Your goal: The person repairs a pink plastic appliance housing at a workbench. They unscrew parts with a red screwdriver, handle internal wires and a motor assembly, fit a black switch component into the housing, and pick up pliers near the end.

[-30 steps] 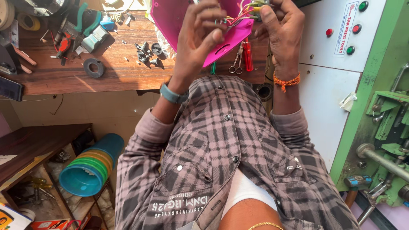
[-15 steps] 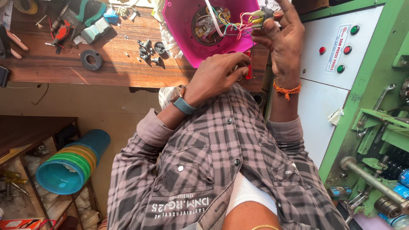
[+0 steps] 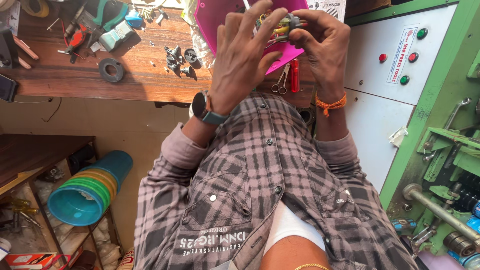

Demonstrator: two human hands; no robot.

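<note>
Cataloguing, largest to smallest:
Workbench: brown wood, strewn with tools; the work is held above its near edge.
Pink housing: open plastic shell, tilted toward the person, coloured wires bunched inside; keep it propped so the wiring stays in sight.
Left hand: fingers spread wide across the housing's front, touching its rim, gripping nothing; best used to steady the shell.
Right hand: fingertips pinched on the small part; a firm, short grip seems wise.
Scissors: lying on the bench just below the housing, beside a red tool.
Small grey component: at the wire ends, over the housing; avoid tugging the leads.
</note>
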